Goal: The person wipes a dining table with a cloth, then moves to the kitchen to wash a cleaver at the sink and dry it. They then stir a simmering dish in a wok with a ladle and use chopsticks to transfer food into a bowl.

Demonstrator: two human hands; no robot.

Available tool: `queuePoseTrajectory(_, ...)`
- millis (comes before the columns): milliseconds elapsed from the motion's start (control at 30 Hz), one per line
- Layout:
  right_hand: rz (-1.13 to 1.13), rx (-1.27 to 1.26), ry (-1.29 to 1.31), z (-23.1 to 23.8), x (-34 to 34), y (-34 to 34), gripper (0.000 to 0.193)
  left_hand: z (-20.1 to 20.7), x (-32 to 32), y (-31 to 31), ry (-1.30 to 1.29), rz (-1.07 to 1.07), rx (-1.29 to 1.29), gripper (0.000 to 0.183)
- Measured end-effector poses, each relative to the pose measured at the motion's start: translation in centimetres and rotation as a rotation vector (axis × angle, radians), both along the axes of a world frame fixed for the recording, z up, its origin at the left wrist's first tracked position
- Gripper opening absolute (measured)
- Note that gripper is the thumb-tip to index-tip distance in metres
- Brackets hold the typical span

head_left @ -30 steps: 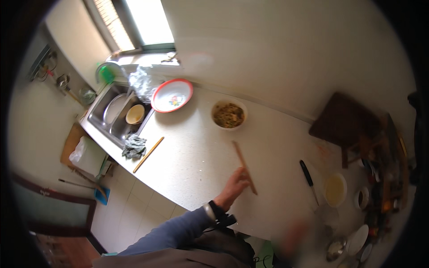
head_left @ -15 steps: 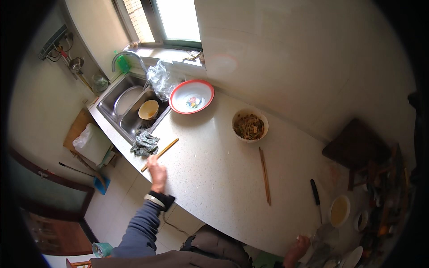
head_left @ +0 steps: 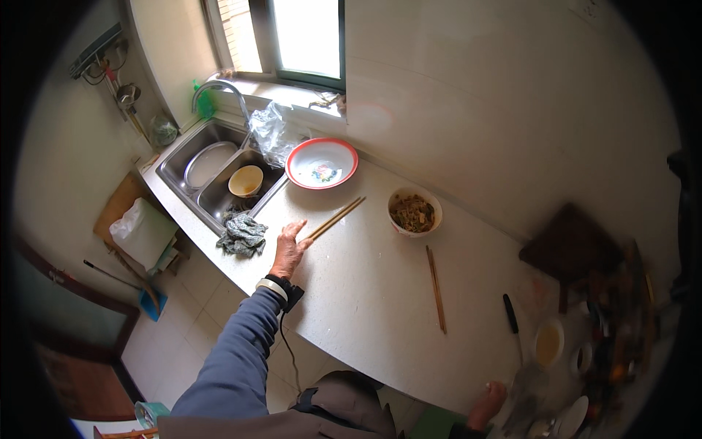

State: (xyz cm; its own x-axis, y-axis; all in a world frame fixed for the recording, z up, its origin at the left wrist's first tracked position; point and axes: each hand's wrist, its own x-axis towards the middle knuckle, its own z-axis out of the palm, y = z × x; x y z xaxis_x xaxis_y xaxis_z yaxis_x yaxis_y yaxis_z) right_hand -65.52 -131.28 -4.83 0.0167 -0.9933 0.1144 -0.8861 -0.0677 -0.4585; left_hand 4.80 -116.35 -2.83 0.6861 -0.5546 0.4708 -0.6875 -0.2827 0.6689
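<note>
My left hand point(head_left: 289, 250) is closed on a pair of chopsticks point(head_left: 336, 218), their far ends pointing up and right over the white counter. Beside that hand, a crumpled grey-green cloth point(head_left: 243, 235) lies at the sink's corner. Another pair of chopsticks point(head_left: 436, 289) rests on the counter, below a white bowl point(head_left: 414, 233) of mixed cooked food. At the near right edge of the counter, my right hand point(head_left: 490, 401) has its fingers curled; anything inside them is hidden. A spatula with a black handle point(head_left: 510, 314) lies close to it.
A red-rimmed basin point(head_left: 322, 163) stands by the double sink point(head_left: 206, 204), which holds a yellowish bowl point(head_left: 246, 181) and a pale round dish point(head_left: 208, 165). On the right are a bowl of yellow liquid point(head_left: 548, 342) and a dark board point(head_left: 570, 242). A clear plastic bag point(head_left: 274, 132) sits behind the sink.
My left hand has moved right and farther over the counter, carrying the chopsticks away from the counter's edge near the cloth. My right hand stays near the same edge.
</note>
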Motion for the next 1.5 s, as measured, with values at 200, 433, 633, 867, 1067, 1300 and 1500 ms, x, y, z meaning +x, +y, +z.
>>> queuePoseTrajectory(200, 0.099, -0.058, 0.076, 3.4, 2.1, 3.5, 0.036, 0.6, 5.1, 8.2, -0.269, 0.441, 0.435, 0.049)
queuePoseTrajectory(433, 0.031, -0.159, -0.055, 4.8, 5.0, 15.0, 0.059, -0.1, 4.1, 14.7, -0.312, 0.189, 0.606, 0.024)
queuePoseTrajectory(633, 0.145, -0.099, -0.168, 5.0, 11.4, 20.6, 0.051, 0.5, -7.6, 7.1, -0.233, -0.130, 0.257, 0.022)
queuePoseTrajectory(867, 0.360, -0.106, -0.206, 7.1, 20.9, 20.0, 0.047, 4.8, -17.8, 4.0, 0.372, -0.836, 0.058, 0.059)
queuePoseTrajectory(1067, 0.416, -0.188, -0.196, 6.1, 27.6, 16.0, 0.049, 2.7, -12.6, 5.7, 0.293, -0.471, 0.176, 0.054)
queuePoseTrajectory(1300, 0.514, -0.351, -0.102, 6.2, 34.4, 10.7, 0.020, 1.0, -15.0, 5.2, -0.080, -0.633, 0.346, 0.010)
queuePoseTrajectory(1500, 0.104, 0.132, -0.703, 6.0, 30.8, 7.1, 0.008, 0.5, -9.1, 7.5, -0.082, -0.546, 0.327, 0.006)
